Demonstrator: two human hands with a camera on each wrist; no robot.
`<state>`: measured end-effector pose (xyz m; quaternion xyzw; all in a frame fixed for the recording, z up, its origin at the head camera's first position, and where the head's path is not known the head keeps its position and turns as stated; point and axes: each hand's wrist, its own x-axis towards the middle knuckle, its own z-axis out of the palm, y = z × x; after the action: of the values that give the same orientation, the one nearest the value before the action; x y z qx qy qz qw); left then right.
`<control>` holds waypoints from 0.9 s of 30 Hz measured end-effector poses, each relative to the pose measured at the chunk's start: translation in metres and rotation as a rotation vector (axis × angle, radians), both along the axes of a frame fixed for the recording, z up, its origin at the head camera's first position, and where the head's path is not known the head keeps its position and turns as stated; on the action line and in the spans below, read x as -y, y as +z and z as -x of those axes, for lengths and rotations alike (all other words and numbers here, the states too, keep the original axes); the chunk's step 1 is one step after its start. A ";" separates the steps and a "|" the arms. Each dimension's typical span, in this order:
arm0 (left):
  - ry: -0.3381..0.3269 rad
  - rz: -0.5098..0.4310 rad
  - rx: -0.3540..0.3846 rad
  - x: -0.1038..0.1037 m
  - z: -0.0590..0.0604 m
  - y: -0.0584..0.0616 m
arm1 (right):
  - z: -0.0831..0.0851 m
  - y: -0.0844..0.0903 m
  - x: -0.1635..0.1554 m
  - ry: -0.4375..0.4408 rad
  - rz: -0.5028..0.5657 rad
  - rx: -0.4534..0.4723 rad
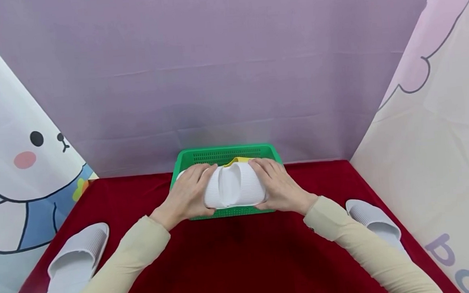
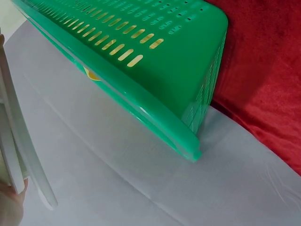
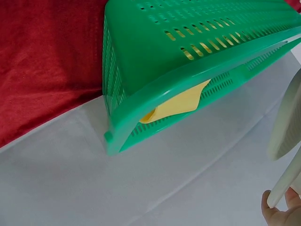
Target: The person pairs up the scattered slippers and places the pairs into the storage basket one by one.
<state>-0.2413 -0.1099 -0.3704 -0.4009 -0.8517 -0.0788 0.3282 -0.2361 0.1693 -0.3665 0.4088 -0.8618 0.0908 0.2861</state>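
What looks like a pair of white ribbed slippers is held between both hands above a green basket. My left hand grips the left side, thumb low and fingers over the top. On the right side, my right hand grips in the same manner. At its wrist view's lower right corner, fingertips hold a white sole edge. White slabs show at the left wrist view's left edge. Something yellow lies inside the basket, mostly hidden by the slippers from above.
A white ribbed slipper stands at the left on the red cloth, another white slipper at the right, each with something white in it. A lilac curtain rises behind the basket. Printed panels flank both sides.
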 end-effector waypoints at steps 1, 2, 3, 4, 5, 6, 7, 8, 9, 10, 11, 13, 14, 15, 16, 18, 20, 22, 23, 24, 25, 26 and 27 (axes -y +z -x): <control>0.001 0.002 -0.001 0.000 0.000 0.000 | 0.000 0.000 0.001 -0.002 -0.001 -0.002; 0.001 0.003 -0.003 0.000 0.000 0.001 | -0.001 0.001 0.002 -0.002 0.000 -0.002; 0.003 0.004 -0.003 -0.001 0.000 0.001 | -0.001 0.001 0.002 -0.002 0.001 -0.002; 0.004 0.005 -0.005 -0.001 0.000 0.001 | -0.001 0.001 0.003 -0.001 0.001 -0.003; 0.007 0.006 -0.006 -0.001 0.000 0.001 | 0.000 0.002 0.004 -0.001 0.000 -0.005; 0.008 0.007 -0.008 -0.001 0.000 0.001 | 0.000 0.002 0.004 -0.001 0.001 -0.008; 0.010 0.010 -0.009 -0.002 0.001 0.002 | 0.000 0.002 0.005 0.002 0.002 -0.010; 0.013 0.012 -0.009 -0.002 0.001 0.002 | 0.000 0.002 0.005 0.000 0.000 -0.013; 0.016 0.015 -0.008 -0.002 0.001 0.002 | 0.000 0.002 0.006 -0.002 -0.001 -0.020; 0.019 0.019 -0.008 -0.003 0.001 0.002 | 0.000 0.003 0.006 -0.004 -0.003 -0.026; 0.023 0.023 -0.008 -0.003 0.002 0.002 | 0.000 0.003 0.006 -0.004 -0.003 -0.030; 0.029 0.033 -0.007 -0.004 0.002 0.003 | 0.000 0.003 0.007 -0.006 -0.003 -0.034; 0.032 0.037 -0.005 -0.004 0.002 0.003 | 0.000 0.003 0.007 -0.008 -0.003 -0.037; 0.034 0.041 -0.004 -0.004 0.002 0.003 | 0.000 0.003 0.007 -0.006 -0.002 -0.038; 0.037 0.045 -0.004 -0.004 0.002 0.003 | 0.000 0.003 0.007 -0.006 -0.001 -0.037; 0.040 0.050 -0.002 -0.005 0.002 0.004 | 0.000 0.002 0.008 -0.008 -0.001 -0.034; 0.045 0.052 -0.003 -0.005 0.003 0.004 | 0.000 0.003 0.009 -0.010 -0.003 -0.030; 0.048 0.051 -0.007 -0.005 0.003 0.004 | -0.001 0.003 0.010 -0.017 -0.008 -0.026; 0.049 0.050 -0.009 -0.005 0.003 0.004 | -0.001 0.003 0.010 -0.020 -0.011 -0.025; 0.052 0.049 -0.012 -0.005 0.003 0.004 | -0.001 0.003 0.010 -0.023 -0.013 -0.026; 0.054 0.049 -0.014 -0.006 0.003 0.004 | -0.001 0.003 0.011 -0.025 -0.013 -0.023; 0.054 0.048 -0.015 -0.006 0.003 0.004 | -0.001 0.003 0.011 -0.030 -0.014 -0.026; 0.054 0.048 -0.015 -0.007 0.003 0.004 | -0.001 0.003 0.011 -0.032 -0.011 -0.024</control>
<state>-0.2442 -0.1034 -0.3665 -0.3861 -0.8613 -0.0462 0.3270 -0.2348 0.1585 -0.3638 0.3978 -0.8652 0.0766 0.2954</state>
